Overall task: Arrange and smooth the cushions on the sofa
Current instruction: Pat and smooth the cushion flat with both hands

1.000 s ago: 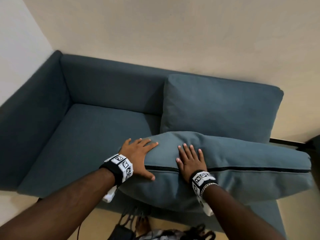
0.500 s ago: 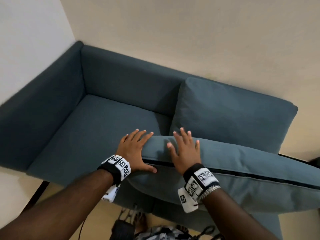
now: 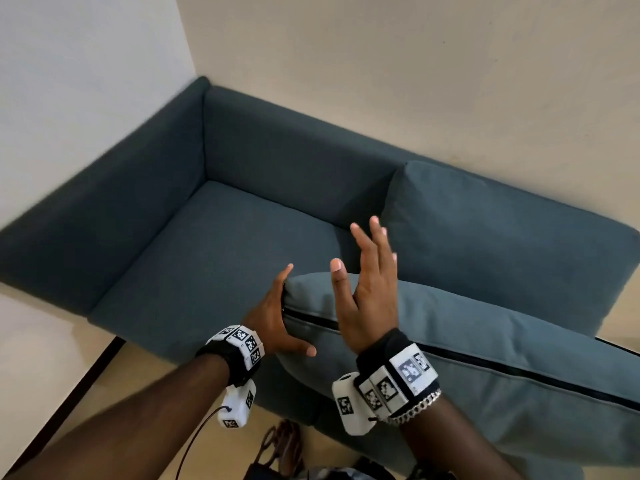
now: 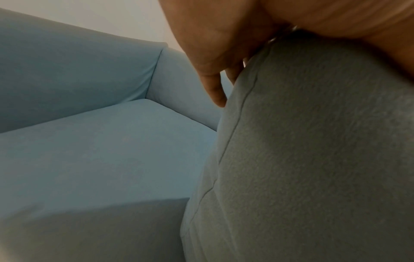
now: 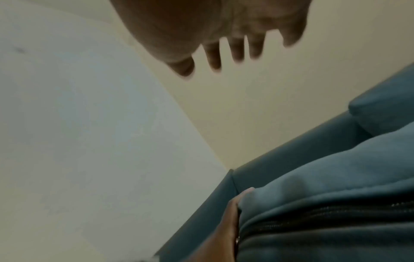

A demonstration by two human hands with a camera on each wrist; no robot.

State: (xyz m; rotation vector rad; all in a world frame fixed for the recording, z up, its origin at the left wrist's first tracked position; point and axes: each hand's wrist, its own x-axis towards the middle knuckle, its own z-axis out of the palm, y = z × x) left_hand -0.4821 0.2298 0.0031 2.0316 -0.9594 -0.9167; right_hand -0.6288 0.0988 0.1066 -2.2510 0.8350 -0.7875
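A loose teal cushion (image 3: 485, 334) with a black zipper lies across the right half of the sofa seat (image 3: 214, 265), its zipper edge toward me. My left hand (image 3: 277, 313) presses flat against the cushion's left end, fingers straight; the same hand (image 4: 215, 74) shows along the cushion (image 4: 313, 159) in the left wrist view. My right hand (image 3: 370, 278) is lifted off the cushion, fingers spread, holding nothing; the right wrist view shows this hand (image 5: 224, 44) in the air above the cushion (image 5: 325, 195). A second cushion (image 3: 502, 237) leans upright against the sofa back.
The sofa stands in a corner, its left armrest (image 3: 114, 216) against a white wall (image 3: 86, 81), a beige wall behind. The left half of the seat is bare. Dark bags or straps (image 3: 280, 448) lie on the floor by my feet.
My right hand has lifted off the cushion top into the air. My left hand has turned from resting on the cushion's corner to pressing its left end. The view has shifted left.
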